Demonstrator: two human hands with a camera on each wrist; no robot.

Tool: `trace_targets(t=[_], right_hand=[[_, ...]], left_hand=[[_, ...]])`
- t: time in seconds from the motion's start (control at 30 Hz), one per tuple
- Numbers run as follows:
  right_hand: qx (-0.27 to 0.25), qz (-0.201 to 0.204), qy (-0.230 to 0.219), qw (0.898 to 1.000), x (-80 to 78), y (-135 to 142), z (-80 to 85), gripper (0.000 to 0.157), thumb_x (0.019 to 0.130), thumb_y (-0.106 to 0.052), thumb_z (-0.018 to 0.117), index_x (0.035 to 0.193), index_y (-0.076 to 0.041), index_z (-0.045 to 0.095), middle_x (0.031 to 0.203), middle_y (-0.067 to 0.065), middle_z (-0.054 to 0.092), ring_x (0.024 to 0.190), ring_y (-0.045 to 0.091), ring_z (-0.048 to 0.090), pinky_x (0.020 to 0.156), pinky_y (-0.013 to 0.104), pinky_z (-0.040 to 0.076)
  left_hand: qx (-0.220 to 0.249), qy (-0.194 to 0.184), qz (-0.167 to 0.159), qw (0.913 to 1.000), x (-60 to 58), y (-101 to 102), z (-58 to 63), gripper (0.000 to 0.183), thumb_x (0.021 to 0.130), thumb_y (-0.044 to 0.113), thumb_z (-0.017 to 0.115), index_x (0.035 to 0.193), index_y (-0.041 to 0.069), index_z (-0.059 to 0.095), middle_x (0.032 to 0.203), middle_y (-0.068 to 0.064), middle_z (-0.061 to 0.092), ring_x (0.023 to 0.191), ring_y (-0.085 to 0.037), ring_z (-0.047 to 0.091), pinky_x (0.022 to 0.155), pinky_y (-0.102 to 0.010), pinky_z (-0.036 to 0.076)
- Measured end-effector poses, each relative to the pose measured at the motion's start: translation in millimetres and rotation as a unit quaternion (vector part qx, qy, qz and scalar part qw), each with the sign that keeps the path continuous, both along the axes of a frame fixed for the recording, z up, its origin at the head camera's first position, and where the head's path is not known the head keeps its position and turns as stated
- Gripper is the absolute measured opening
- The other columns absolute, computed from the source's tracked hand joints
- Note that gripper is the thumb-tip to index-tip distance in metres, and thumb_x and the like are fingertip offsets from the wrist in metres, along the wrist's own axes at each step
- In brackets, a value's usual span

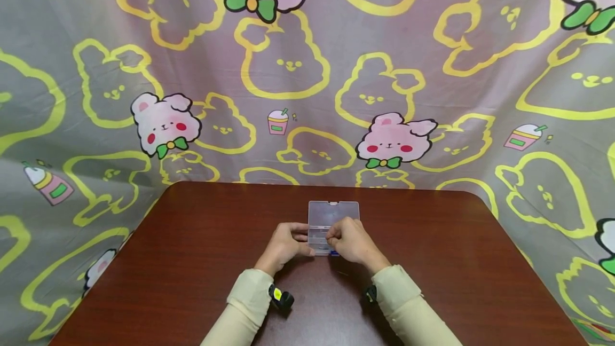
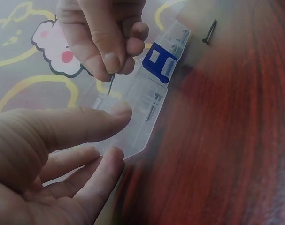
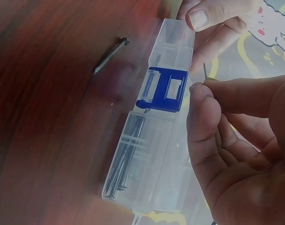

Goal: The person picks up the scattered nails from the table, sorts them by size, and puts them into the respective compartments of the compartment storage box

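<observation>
A small clear plastic box with compartments stands on the table, its clear lid raised at the back. My left hand steadies the box at its left end, thumb at the near corner and fingers along the side. Over the compartments, my right hand pinches a thin nail between thumb and forefinger; most of it is hidden by the fingertips. Several longer nails lie in the compartment at the box's right end. A blue latch hangs on the front wall.
One loose dark nail lies on the brown wooden table just in front of the box. Behind the table hangs a grey cloth printed with cartoon rabbits and yellow outlines.
</observation>
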State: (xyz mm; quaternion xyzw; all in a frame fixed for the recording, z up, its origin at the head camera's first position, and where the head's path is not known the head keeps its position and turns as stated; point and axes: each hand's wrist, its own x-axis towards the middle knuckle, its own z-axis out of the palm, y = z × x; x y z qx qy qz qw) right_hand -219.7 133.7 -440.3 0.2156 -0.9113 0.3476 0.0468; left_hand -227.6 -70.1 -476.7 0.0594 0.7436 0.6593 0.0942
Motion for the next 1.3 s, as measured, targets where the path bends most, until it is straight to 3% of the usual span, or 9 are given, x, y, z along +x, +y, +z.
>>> trace_targets(t=[0.47, 0.7, 0.97, 1.3], right_hand=[[0.040, 0.002, -0.010, 0.999, -2.5, -5.6, 0.9, 0.009, 0.081, 0.001, 0.075, 0.077, -0.007, 0.078, 0.068, -0.008, 0.069, 0.063, 0.006, 0.057, 0.059, 0.029, 0.050], [0.061, -0.002, -0.014, 0.998, -5.3, -9.3, 0.5, 0.014, 0.078, 0.000, 0.078, 0.072, -0.012, 0.078, 0.064, -0.012, 0.068, 0.065, 0.008, 0.057, 0.058, 0.043, 0.052], [0.078, 0.009, -0.004, 0.997, -6.7, -11.5, 1.8, 0.013, 0.077, -0.001, 0.080, 0.071, -0.013, 0.078, 0.063, -0.013, 0.068, 0.065, 0.008, 0.056, 0.061, 0.033, 0.051], [0.061, 0.016, -0.003, 0.998, -6.3, -10.6, 1.0, 0.011, 0.077, -0.001, 0.082, 0.073, -0.010, 0.078, 0.067, -0.008, 0.071, 0.064, 0.004, 0.059, 0.060, 0.030, 0.052]], left_hand=[[-0.007, 0.001, 0.001, 1.0000, -1.6, -1.1, -1.7, 0.066, 0.062, -0.019, 0.084, 0.124, -0.009, 0.065, 0.105, -0.020, 0.070, 0.094, -0.028, 0.068, 0.067, -0.032, 0.059], [-0.016, -0.004, 0.006, 0.9998, -1.3, -0.9, -1.2, 0.066, 0.062, -0.018, 0.085, 0.124, -0.008, 0.065, 0.103, -0.019, 0.070, 0.093, -0.028, 0.067, 0.066, -0.031, 0.058], [-0.019, -0.004, 0.006, 0.9998, -1.0, -0.7, -2.1, 0.066, 0.063, -0.018, 0.085, 0.125, -0.008, 0.065, 0.104, -0.018, 0.070, 0.094, -0.027, 0.067, 0.067, -0.031, 0.058], [-0.007, -0.003, 0.000, 1.0000, -0.3, -0.7, -0.6, 0.066, 0.063, -0.019, 0.084, 0.125, -0.010, 0.064, 0.107, -0.020, 0.070, 0.094, -0.028, 0.068, 0.068, -0.032, 0.059]])
